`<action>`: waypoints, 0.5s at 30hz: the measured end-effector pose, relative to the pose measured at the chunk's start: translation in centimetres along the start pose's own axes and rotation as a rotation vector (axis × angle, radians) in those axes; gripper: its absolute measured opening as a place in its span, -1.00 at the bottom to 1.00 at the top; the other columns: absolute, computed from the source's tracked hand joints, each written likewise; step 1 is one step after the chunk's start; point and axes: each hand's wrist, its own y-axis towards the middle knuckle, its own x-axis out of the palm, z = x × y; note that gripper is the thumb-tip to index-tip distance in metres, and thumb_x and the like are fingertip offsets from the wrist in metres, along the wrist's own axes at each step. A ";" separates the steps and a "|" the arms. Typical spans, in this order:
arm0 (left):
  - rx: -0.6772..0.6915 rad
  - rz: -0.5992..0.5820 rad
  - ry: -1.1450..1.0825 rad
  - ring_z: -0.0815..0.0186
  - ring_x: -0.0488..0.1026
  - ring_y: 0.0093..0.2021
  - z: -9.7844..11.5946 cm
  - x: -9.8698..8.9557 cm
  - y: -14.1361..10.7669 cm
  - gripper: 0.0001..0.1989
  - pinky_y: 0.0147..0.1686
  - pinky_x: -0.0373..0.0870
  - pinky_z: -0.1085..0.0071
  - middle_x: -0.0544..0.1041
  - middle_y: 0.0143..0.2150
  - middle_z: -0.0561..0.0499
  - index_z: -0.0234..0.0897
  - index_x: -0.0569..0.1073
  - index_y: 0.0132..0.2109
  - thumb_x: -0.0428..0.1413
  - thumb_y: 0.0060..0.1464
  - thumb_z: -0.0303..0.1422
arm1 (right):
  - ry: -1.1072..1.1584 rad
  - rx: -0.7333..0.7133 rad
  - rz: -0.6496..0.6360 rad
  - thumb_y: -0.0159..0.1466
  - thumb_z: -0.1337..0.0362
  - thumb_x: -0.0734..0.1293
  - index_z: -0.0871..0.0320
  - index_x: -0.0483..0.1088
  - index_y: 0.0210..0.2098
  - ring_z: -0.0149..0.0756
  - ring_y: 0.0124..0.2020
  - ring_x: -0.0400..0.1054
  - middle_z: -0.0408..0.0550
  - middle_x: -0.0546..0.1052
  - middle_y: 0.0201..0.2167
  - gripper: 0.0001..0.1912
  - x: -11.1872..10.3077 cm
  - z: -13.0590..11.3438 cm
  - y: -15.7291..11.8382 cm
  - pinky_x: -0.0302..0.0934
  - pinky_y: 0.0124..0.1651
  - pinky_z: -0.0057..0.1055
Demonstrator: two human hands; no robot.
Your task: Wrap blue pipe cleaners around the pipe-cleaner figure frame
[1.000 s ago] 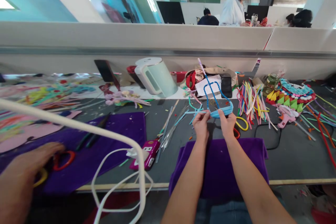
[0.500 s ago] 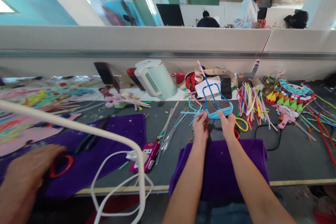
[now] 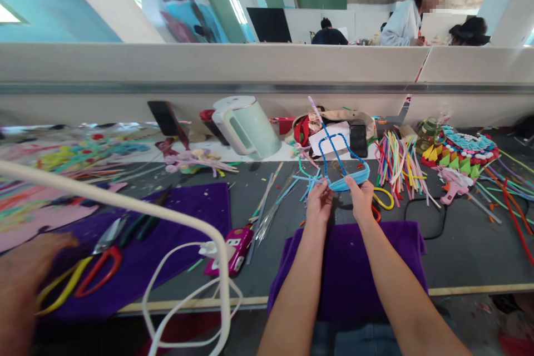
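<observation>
Both my hands hold up a blue pipe-cleaner shape [image 3: 349, 181] above the desk. It has a light blue woven base, a dark blue looped frame, and a straight stem with a pale purple tip rising from the middle. My left hand [image 3: 320, 200] pinches the left end of the base, and my right hand [image 3: 361, 193] grips it near the stem's foot. The undersides of the fingers are partly hidden. Loose light blue pipe cleaners [image 3: 309, 182] lie just left of my left hand. Below my wrists, a folded purple cloth [image 3: 354, 267] covers the desk edge.
At left, a co-worker's blurred hand [image 3: 25, 272] is near scissors [image 3: 100, 267] on a purple cloth [image 3: 200, 206]. A white tube [image 3: 125, 200] crosses there. A pink power strip [image 3: 233, 247], kettle [image 3: 250, 128], pipe-cleaner bundle [image 3: 398, 164] and pink glue gun [image 3: 454, 183] surround the workspace.
The co-worker's hand has moved left, off the scissors, which now show fully. A standing person in the background has shifted right. My hands and the blue shape have barely moved.
</observation>
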 end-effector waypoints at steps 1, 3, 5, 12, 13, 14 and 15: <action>-0.003 -0.006 -0.014 0.48 0.45 -0.49 0.0 0.0 0.0 -0.81 -0.43 0.42 0.58 0.53 -0.46 0.09 -0.26 0.48 -0.37 0.29 -0.20 -0.51 | 0.010 -0.003 -0.003 0.05 -0.03 0.33 0.25 0.39 -0.49 -0.47 -0.58 0.11 -0.20 0.31 -0.66 -0.60 0.0 0.0 0.0 0.05 -0.54 -0.52; -0.025 -0.027 -0.041 0.48 0.45 -0.49 0.1 0.1 -0.1 -0.82 -0.45 0.42 0.59 0.53 -0.46 0.08 -0.27 0.49 -0.35 0.27 -0.17 -0.52 | 0.029 -0.009 -0.010 0.06 -0.02 0.33 0.25 0.39 -0.48 -0.46 -0.57 0.11 -0.19 0.32 -0.65 -0.60 0.0 0.1 0.0 0.05 -0.53 -0.52; -0.064 -0.038 -0.061 0.49 0.44 -0.52 0.1 0.1 -0.1 -0.84 -0.48 0.41 0.60 0.52 -0.48 0.09 -0.29 0.49 -0.33 0.25 -0.14 -0.53 | 0.030 -0.011 -0.014 0.07 -0.01 0.32 0.25 0.40 -0.46 -0.46 -0.56 0.12 -0.18 0.34 -0.64 -0.61 0.0 0.1 0.1 0.07 -0.52 -0.51; -0.164 -0.042 -0.074 0.45 0.46 -0.53 0.1 0.1 0.0 -0.94 -0.49 0.42 0.56 0.53 -0.51 0.05 -0.33 0.47 -0.39 0.21 -0.06 -0.52 | 0.035 0.014 -0.024 0.06 -0.02 0.33 0.27 0.42 -0.44 -0.46 -0.56 0.14 -0.18 0.35 -0.64 -0.59 -0.2 0.3 0.3 0.07 -0.52 -0.51; -0.161 -0.050 -0.077 0.45 0.47 -0.52 0.1 0.0 0.1 -0.93 -0.48 0.42 0.55 0.53 -0.50 0.05 -0.34 0.47 -0.39 0.22 -0.07 -0.53 | 0.042 0.018 -0.022 0.06 -0.02 0.33 0.27 0.42 -0.44 -0.46 -0.56 0.14 -0.18 0.35 -0.64 -0.59 -0.2 0.3 0.3 0.07 -0.52 -0.51; -0.153 -0.058 -0.077 0.44 0.47 -0.52 0.0 -0.1 0.2 -0.93 -0.47 0.43 0.54 0.54 -0.49 0.05 -0.34 0.47 -0.39 0.22 -0.08 -0.53 | 0.050 0.023 -0.018 0.06 -0.02 0.33 0.26 0.42 -0.44 -0.46 -0.56 0.14 -0.18 0.35 -0.64 -0.60 -0.1 0.3 0.3 0.07 -0.52 -0.51; -0.143 -0.064 -0.074 0.44 0.47 -0.51 0.0 -0.2 0.2 -0.92 -0.46 0.43 0.54 0.54 -0.48 0.04 -0.34 0.47 -0.39 0.23 -0.09 -0.53 | 0.057 0.028 -0.014 0.06 -0.02 0.34 0.26 0.41 -0.44 -0.46 -0.56 0.14 -0.18 0.34 -0.64 -0.60 -0.1 0.3 0.3 0.07 -0.52 -0.51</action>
